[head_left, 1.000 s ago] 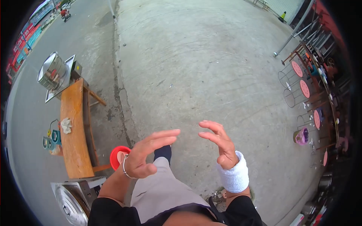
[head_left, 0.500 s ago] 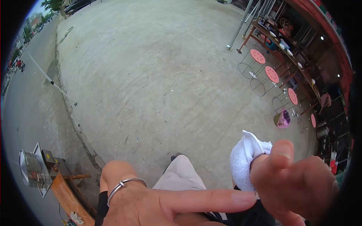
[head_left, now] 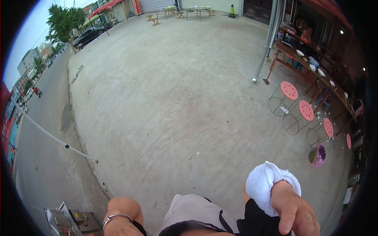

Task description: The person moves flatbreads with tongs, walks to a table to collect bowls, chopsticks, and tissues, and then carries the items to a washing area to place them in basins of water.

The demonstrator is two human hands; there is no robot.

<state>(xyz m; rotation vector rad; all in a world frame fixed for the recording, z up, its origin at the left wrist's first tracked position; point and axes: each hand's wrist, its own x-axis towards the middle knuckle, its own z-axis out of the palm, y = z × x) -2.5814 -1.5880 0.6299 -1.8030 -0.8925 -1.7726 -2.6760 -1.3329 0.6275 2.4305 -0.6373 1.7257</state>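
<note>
A silver bracelet [head_left: 117, 217] circles my left wrist at the lower left. Of my left hand [head_left: 119, 228] only a small part shows; its fingers lie beyond the bottom edge. My right hand [head_left: 295, 212] hangs at the lower right, palm side hidden, thumb apart from the other fingers. Nothing shows in it. A white towel [head_left: 262, 187] is wrapped around the right wrist. Between the hands, pale cloth of my clothing [head_left: 193, 210] appears with black fabric [head_left: 258, 220] beside it.
Right: pink-topped stools [head_left: 289, 91], a long wooden table [head_left: 301, 59] with dishes, a purple-lined bin [head_left: 318, 155] and a metal post [head_left: 264, 51]. Left: a white pole [head_left: 51, 131], a road [head_left: 43, 145] and metal equipment [head_left: 80, 220]. Low tables [head_left: 199, 10] stand far back.
The view has tilted up, showing more of the far background. My left hand, its finger stretched towards the right hand before, has dropped mostly out of view. My right hand has lowered.
</note>
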